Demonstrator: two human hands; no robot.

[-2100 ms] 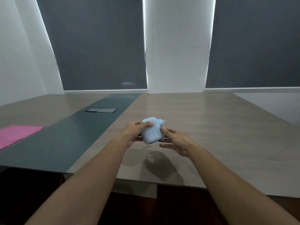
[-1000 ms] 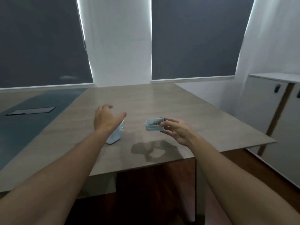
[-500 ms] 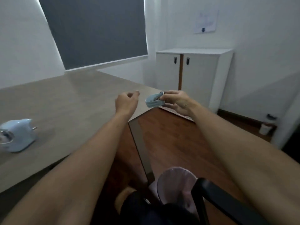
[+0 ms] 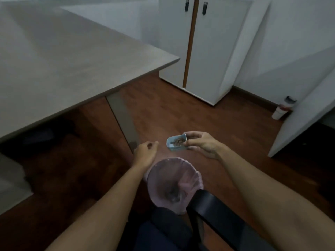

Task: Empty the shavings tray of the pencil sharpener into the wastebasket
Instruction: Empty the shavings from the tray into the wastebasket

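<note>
My right hand (image 4: 204,144) pinches a small light-blue shavings tray (image 4: 176,144) holding brown shavings, its opening facing up. The tray hangs above the floor, just beyond the far rim of a wastebasket (image 4: 196,180) lined with a pink bag that stands on the floor below. Left of the tray, my left hand (image 4: 146,153) hovers over the basket's left rim with its fingers loosely curled and nothing in it. The sharpener body is out of view.
A grey-brown table (image 4: 63,57) fills the upper left, one leg (image 4: 125,122) reaching the wooden floor. A white cabinet (image 4: 204,46) stands at the back, a white bottle (image 4: 282,109) at the right wall. A black chair armrest (image 4: 223,220) crosses in front of the basket.
My view has swung right and down from the table to the floor. The tray, pulled from the sharpener, has travelled with my right hand to just above the wastebasket; the sharpener stayed on the table.
</note>
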